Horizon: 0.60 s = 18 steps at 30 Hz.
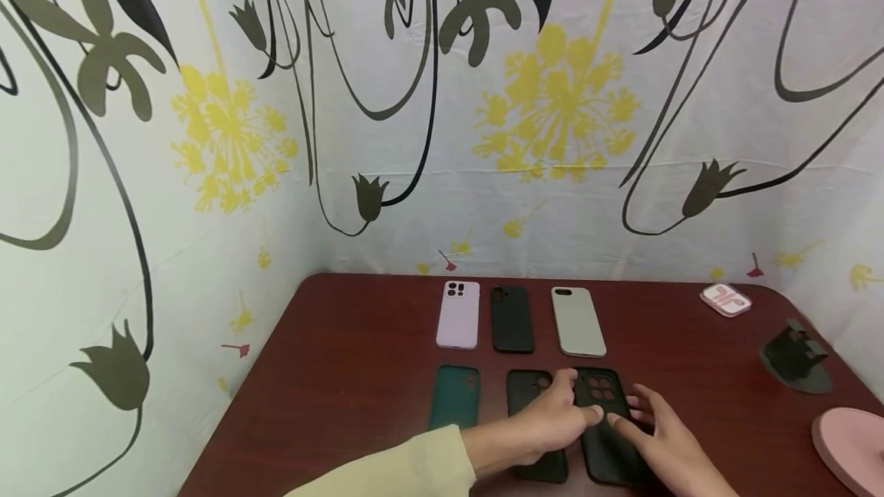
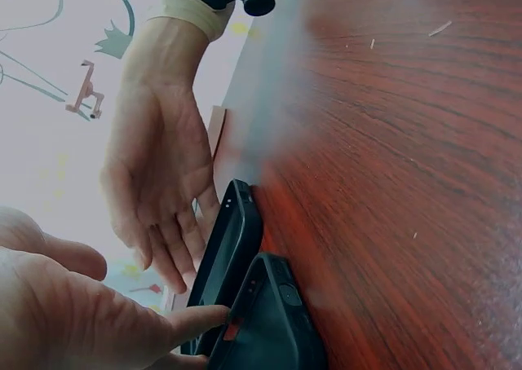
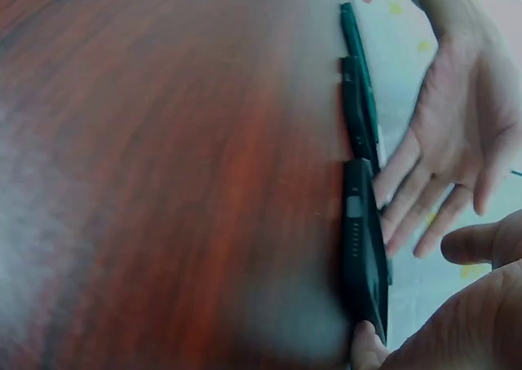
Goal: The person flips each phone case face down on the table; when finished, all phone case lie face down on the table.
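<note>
In the head view a black phone case point(image 1: 608, 443) with a square camera cutout lies on the table between my two hands. My left hand point(image 1: 552, 424) reaches over a second black phone case point(image 1: 542, 468), its fingertips at the first case's left edge. On the other side, my right hand point(image 1: 666, 439) has its fingers spread along the right edge. The left wrist view shows the left hand's finger point(image 2: 196, 321) right between the two cases. Seen from the right wrist, a right fingertip point(image 3: 367, 337) meets the near end of the case point(image 3: 363, 240). Both hands' fingers look fairly straight.
A teal phone case point(image 1: 454, 397) lies left of the black ones. Behind stand out a lilac case point(image 1: 459, 320), another black case point(image 1: 512, 324) and a pale grey case point(image 1: 578, 324). Toward the right are a white-pink tile point(image 1: 725, 300), a dark stand point(image 1: 796, 359) and a pink disc point(image 1: 852, 443).
</note>
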Each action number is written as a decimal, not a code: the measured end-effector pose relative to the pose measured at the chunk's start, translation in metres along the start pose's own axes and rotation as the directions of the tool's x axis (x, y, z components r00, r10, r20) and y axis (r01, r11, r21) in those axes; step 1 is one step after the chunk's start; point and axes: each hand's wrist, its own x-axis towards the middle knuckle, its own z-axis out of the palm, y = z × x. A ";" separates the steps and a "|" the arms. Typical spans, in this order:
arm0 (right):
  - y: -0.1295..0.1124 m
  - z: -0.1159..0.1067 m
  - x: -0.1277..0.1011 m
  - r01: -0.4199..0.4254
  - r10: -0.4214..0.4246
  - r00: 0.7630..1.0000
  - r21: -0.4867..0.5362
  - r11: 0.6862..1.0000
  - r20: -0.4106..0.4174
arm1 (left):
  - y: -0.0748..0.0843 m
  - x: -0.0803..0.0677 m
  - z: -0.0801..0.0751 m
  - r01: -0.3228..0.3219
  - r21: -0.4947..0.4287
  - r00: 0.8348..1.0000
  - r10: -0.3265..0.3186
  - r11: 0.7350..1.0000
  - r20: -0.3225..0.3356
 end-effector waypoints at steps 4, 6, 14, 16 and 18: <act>-0.001 0.002 -0.001 0.017 -0.020 0.999 -0.062 0.998 -0.041 | -0.001 0.002 0.001 0.000 -0.012 1.000 0.000 1.000 -0.014; -0.002 0.003 -0.001 0.016 -0.019 0.999 -0.069 0.998 -0.048 | -0.001 0.003 0.001 0.000 -0.011 1.000 0.000 1.000 -0.018; -0.004 -0.002 -0.003 -0.001 0.000 0.999 -0.016 1.000 -0.037 | -0.003 0.005 0.001 0.001 -0.061 1.000 -0.002 0.998 -0.013; -0.005 -0.003 -0.003 -0.004 0.004 0.999 -0.005 1.000 -0.033 | -0.002 0.006 0.001 -0.004 -0.080 1.000 0.003 0.997 -0.022; -0.006 -0.005 -0.003 -0.008 0.008 1.000 0.003 1.000 -0.030 | -0.002 0.006 0.002 -0.008 -0.094 1.000 0.005 0.996 -0.030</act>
